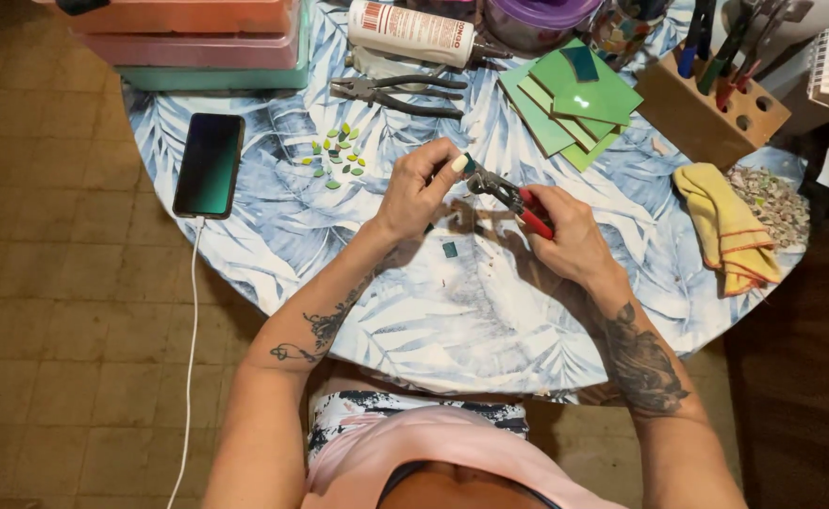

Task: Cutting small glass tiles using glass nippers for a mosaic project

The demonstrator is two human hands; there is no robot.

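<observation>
Red-handled nippers (513, 200): one; hands: two; dark tile (449, 249): one.

left hand (421, 188): pinches a small dark-green tile piece (468, 164) at the nipper's head | right hand (565, 231): closed around red-handled nippers (508, 193) | desk (433, 311): leaf-print cloth, one green chip (449, 250) below the hands, small green cut pieces (337, 155), phone (209, 164), grey pliers (400, 94), green tile stack (570, 102), yellow cloth (727, 226)
</observation>
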